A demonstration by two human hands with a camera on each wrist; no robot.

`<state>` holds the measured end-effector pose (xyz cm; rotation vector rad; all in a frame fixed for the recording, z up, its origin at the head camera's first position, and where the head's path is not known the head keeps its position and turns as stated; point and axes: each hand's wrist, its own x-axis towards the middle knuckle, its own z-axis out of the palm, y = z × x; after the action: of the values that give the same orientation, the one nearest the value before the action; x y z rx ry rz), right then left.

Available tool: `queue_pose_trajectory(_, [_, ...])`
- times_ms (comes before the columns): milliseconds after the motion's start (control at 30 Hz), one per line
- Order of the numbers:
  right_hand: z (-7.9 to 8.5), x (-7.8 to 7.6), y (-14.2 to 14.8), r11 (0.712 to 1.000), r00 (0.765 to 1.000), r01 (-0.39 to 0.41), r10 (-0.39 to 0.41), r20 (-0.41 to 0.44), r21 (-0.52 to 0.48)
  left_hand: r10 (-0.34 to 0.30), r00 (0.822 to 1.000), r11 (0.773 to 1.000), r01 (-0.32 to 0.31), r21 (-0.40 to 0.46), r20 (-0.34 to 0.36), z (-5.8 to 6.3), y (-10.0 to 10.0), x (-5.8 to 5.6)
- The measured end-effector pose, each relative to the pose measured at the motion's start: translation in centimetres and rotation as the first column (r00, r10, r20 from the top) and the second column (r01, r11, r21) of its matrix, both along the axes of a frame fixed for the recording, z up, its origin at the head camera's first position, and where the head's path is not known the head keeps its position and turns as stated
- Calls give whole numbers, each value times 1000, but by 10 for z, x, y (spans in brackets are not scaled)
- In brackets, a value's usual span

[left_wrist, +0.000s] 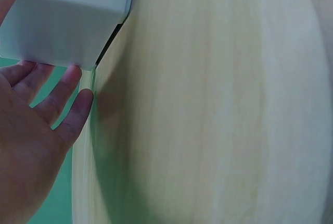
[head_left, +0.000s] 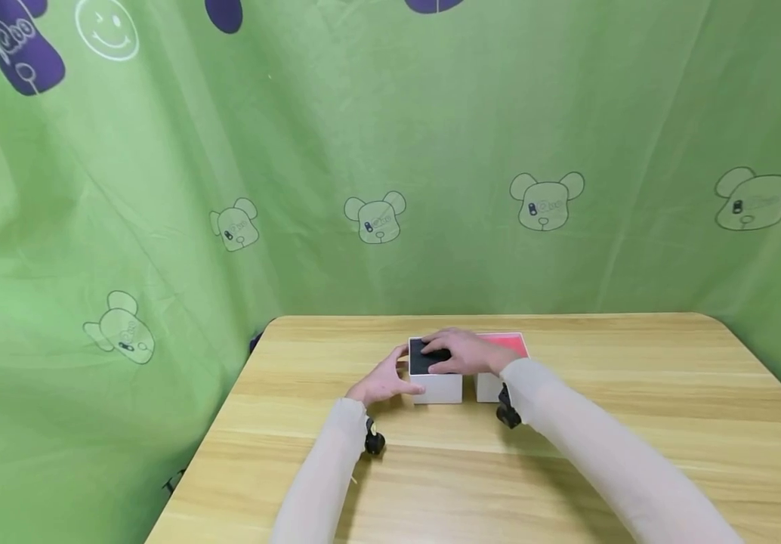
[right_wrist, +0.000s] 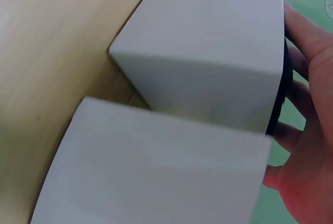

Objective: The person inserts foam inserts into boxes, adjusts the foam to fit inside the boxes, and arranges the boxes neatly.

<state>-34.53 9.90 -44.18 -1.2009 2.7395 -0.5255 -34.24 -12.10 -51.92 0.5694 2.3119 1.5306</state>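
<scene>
A white box [head_left: 436, 390] with a black top surface [head_left: 419, 361] sits near the far side of the table. My left hand [head_left: 385, 380] holds its left end, thumb against the front face and fingers around the far side. In the left wrist view, those fingertips meet an edge of the white box [left_wrist: 57, 34]. Reaching over from the right, my right hand [head_left: 468, 353] rests its fingers on the black surface. Just to the right stands a second white box [head_left: 487, 388] with a red top [head_left: 511, 344], partly hidden by the right hand and sleeve.
The wooden table [head_left: 418, 468] has rounded far corners. A green curtain [head_left: 458, 264] with bear drawings hangs behind it and along the left. In the right wrist view, a narrow gap parts the second white box [right_wrist: 151, 166] from the first.
</scene>
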Motion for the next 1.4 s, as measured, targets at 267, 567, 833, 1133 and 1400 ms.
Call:
queue_pose_trajectory(267, [3, 1, 3, 999, 1000, 2, -2, 14, 33, -2, 1000, 1000, 2, -20, -15, 1, 0, 0])
queue_pose_trajectory(567, [5, 1, 7, 998, 999, -20, 22, -42, 65, 3, 1000, 1000, -4, -12, -20, 0, 0, -1])
queue_pose_trajectory(833, [5, 1, 17, 998, 999, 13, -11, -34, 68, 10, 1000, 1000, -10, -4, -12, -1, 0, -2])
queue_pose_trajectory(1133, [3, -1, 21, 997, 999, 21, -17, -50, 77, 6, 1000, 1000, -6, 16, -9, -5, 1, -5])
queue_pose_trajectory(1400, [9, 3, 28, 996, 999, 35, -32, -35, 82, 15, 1000, 1000, -15, 19, -10, -1, 2, 0])
